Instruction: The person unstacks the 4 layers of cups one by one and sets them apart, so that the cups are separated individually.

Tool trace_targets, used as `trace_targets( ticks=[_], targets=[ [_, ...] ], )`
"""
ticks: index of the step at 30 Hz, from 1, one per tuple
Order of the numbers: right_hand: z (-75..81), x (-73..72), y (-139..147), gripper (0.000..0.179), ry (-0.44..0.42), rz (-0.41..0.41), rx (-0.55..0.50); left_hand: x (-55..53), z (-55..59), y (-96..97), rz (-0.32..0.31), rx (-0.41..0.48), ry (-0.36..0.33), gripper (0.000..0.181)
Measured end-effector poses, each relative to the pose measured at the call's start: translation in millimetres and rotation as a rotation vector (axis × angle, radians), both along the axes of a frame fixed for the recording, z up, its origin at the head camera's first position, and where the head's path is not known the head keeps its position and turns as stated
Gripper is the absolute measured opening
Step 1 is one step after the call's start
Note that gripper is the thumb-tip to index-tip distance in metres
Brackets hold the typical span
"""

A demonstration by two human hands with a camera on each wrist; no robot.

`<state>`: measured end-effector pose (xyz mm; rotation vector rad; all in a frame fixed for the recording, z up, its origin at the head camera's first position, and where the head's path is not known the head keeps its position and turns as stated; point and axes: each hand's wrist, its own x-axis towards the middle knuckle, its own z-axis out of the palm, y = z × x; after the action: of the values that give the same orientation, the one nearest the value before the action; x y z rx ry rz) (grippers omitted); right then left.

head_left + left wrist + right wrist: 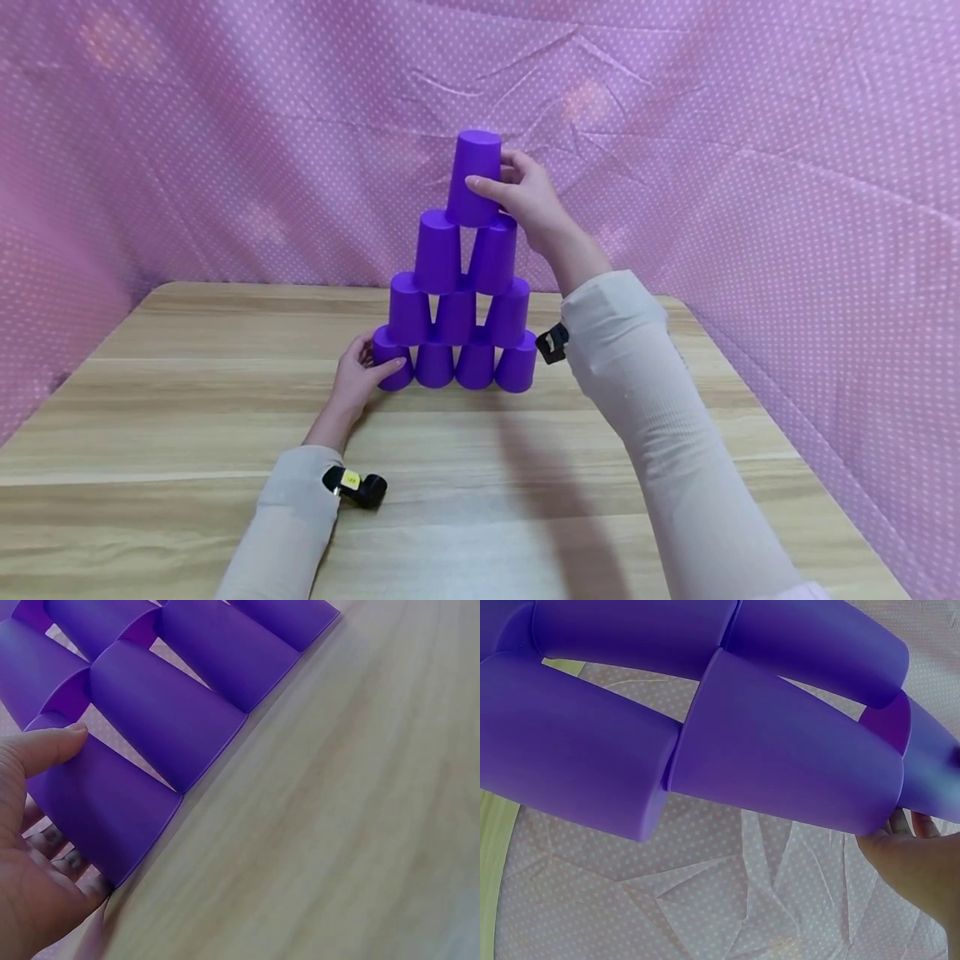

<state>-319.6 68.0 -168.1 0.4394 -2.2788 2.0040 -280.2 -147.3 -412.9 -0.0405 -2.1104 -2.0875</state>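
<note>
Purple upside-down cups form a four-tier pyramid in the head view. My right hand (528, 196) holds the single top cup (476, 158), thumb across its front and fingers behind. That cup overlaps the two cups under it, the left (437, 254) and the right (493, 257). At the base, my left hand (355, 379) grips the leftmost cup (396, 381) from its outer side. In the left wrist view the thumb lies over this bottom cup (112, 814), with the fingers along its other side. The right wrist view shows part of the top cup (934, 761) beside the right hand (922, 874).
The pyramid stands on a wood-grain table (187, 400). A pink dotted cloth (300, 167) hangs behind and at both sides. Black devices are strapped at the left wrist (363, 489) and right wrist (553, 343). The right forearm (667, 417) reaches over the table's right part.
</note>
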Motion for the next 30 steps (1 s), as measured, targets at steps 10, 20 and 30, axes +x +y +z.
trace_targets(
  ticks=[10,20,30],
  targets=[
    [2.8,4.5,3,0.048,0.010,0.003,-0.055,1.7,-2.8,1.5,0.012,0.011,-0.003,0.057],
    [12.5,10.0,21,0.051,0.019,-0.024,-0.088,2.4,-4.8,0.5,0.010,0.000,0.009,0.059],
    [13.0,12.6,54,0.052,0.053,-0.077,-0.145,1.6,-4.0,0.7,0.013,-0.005,0.016,0.058]
  ],
)
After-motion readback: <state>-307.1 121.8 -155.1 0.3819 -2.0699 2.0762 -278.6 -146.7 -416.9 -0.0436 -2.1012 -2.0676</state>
